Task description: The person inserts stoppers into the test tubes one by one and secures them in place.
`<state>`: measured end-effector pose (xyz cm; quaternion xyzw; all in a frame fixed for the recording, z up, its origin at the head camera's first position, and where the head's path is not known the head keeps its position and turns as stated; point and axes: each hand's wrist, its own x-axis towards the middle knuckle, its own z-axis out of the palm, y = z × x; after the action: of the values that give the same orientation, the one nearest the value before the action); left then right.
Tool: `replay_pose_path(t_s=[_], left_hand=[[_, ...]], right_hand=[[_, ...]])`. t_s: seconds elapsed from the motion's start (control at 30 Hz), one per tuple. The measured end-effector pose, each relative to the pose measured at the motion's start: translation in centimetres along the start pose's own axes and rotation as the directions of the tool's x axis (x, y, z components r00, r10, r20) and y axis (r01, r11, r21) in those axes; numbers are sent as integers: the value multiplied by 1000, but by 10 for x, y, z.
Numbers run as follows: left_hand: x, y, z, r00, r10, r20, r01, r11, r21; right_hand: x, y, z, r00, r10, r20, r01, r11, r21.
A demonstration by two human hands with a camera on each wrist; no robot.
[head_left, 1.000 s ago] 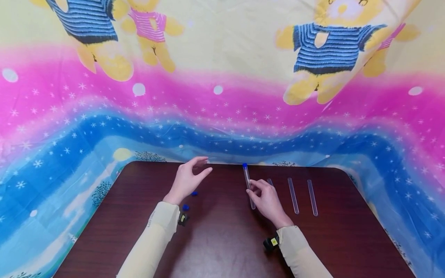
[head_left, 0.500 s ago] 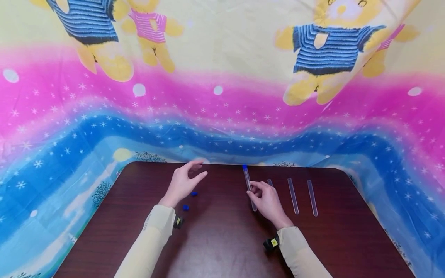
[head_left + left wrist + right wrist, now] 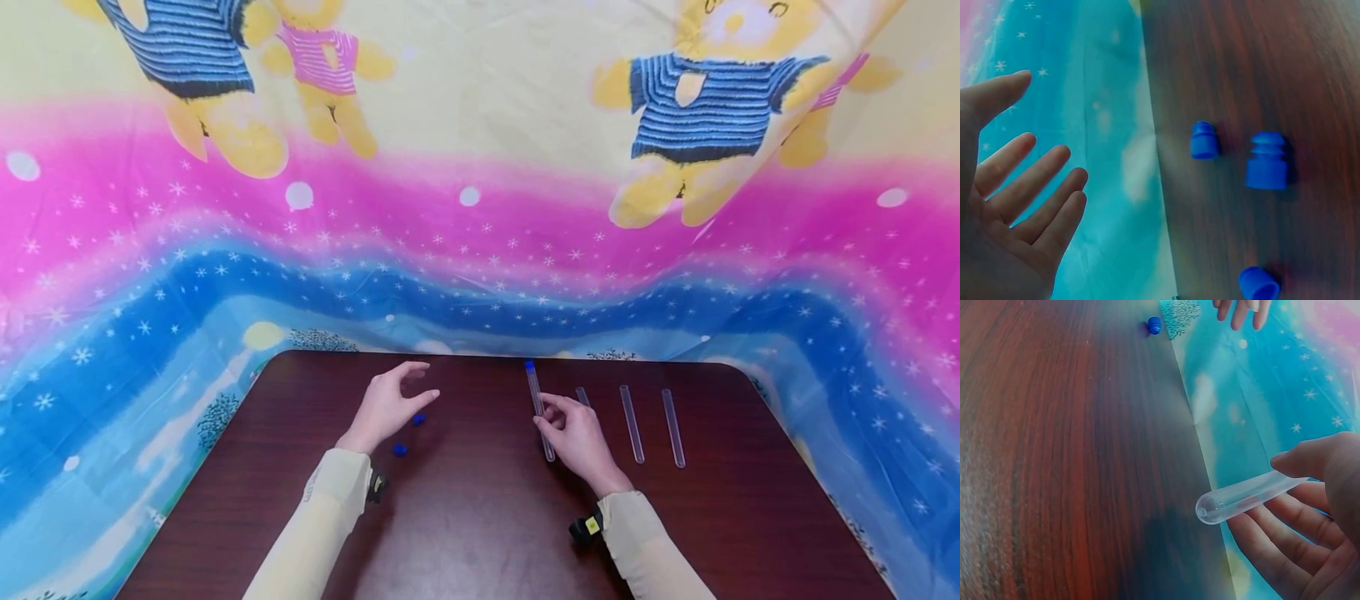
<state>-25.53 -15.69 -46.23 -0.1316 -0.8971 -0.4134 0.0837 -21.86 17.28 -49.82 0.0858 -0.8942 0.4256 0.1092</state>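
Note:
In my right hand (image 3: 577,432) I pinch a clear test tube (image 3: 1247,499) between thumb and fingers. A blue stopper (image 3: 529,366) sits in its upper end, and its rounded bottom points down toward me. My left hand (image 3: 386,406) hovers over the left part of the table, fingers spread and relaxed, holding nothing. Beneath and beside it lie loose blue ribbed stoppers; the left wrist view shows one small stopper (image 3: 1204,140), a larger-looking stopper (image 3: 1267,160) and a third stopper (image 3: 1259,284) at the lower edge.
Right of my right hand lie two clear test tubes, a nearer-in tube (image 3: 632,423) and an outer tube (image 3: 673,427). Another tube (image 3: 582,395) is partly hidden behind that hand. The dark wooden table (image 3: 480,533) meets a printed cloth (image 3: 480,275) along its far edge.
My left hand has drawn back toward the left and down, staying empty. The right hand still holds the stoppered tube, which has shifted slightly downward.

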Motion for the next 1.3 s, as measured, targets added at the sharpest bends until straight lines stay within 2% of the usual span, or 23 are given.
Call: replay_pose_path(t_s=[0.2, 0.77, 1.3], left_hand=[[0, -9, 2, 999, -11, 41, 10, 999, 45], [2, -22, 6, 995, -53, 86, 42, 991, 125], [3, -26, 9, 986, -103, 132, 87, 989, 120]], right_hand=[[-1, 2, 1, 1000, 17, 6, -17, 1000, -5], [1, 7, 5, 996, 81, 39, -80, 997, -23], [0, 12, 10, 995, 97, 39, -92, 989, -115]])
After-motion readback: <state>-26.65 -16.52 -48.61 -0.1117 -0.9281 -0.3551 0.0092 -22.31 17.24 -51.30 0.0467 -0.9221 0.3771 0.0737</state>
